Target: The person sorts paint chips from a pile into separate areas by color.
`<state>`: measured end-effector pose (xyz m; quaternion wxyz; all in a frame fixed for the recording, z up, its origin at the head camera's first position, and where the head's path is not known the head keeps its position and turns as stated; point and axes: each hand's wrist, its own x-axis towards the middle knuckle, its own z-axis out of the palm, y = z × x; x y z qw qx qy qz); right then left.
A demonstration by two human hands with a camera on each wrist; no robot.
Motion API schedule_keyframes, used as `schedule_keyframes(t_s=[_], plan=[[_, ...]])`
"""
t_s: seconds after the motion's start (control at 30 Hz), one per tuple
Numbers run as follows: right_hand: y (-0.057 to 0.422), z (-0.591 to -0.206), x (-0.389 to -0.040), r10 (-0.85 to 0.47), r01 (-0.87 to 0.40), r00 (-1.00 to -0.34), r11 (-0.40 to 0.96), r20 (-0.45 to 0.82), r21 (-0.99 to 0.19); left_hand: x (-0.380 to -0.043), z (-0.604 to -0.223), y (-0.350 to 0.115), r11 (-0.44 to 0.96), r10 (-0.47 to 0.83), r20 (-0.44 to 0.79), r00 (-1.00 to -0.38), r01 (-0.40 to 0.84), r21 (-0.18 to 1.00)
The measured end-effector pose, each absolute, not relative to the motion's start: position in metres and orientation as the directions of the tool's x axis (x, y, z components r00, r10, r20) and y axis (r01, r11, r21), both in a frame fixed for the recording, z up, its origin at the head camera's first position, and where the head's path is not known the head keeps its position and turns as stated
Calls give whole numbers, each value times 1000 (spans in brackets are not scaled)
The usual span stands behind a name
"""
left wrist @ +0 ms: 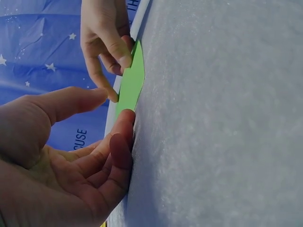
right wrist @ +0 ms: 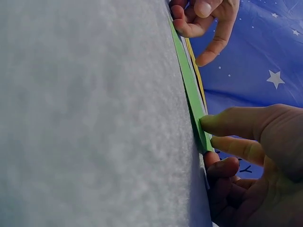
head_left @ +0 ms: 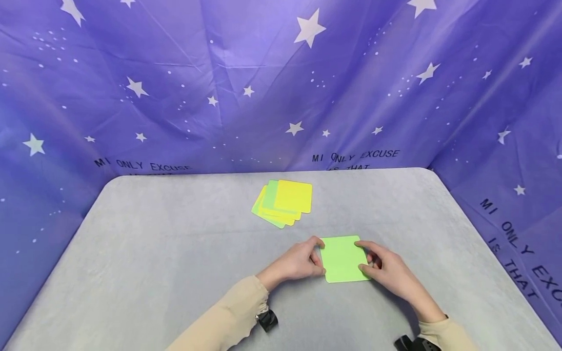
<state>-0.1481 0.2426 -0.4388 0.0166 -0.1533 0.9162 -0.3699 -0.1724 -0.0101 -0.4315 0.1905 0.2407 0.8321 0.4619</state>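
Observation:
A square, bright green card (head_left: 344, 258) with rounded corners is held between both hands, low over the grey table. My left hand (head_left: 303, 258) grips its left edge, fingertips at the side; the left wrist view shows one digit raised off the card. My right hand (head_left: 391, 268) holds the right edge, with thumb and forefinger on top. In the right wrist view the card (right wrist: 191, 90) appears nearly edge-on, and other fingers of the right hand (right wrist: 255, 161) curl by its near corner. Whether the card's underside touches the table is hard to tell.
Beyond the hands lies a fanned pile of several yellow and green cards (head_left: 293, 196). The grey table (head_left: 131, 253) has a starry purple curtain (head_left: 246, 58) behind it and along its sides. Black wrist cameras (head_left: 267, 320) sit at the beige cuffs.

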Motion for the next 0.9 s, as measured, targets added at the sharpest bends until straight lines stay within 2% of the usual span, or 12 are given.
schedule_keyframes(t_s=[0.33,0.9], plan=[[240,-437,-148,-288,-278,-953,719,90,-637,-172,-429,-20,424,593,-113,-797,190,885],[240,-439,-148,-300,-310,-947,745,119,-590,-177,-428,-45,355,567,-97,-818,137,925]])
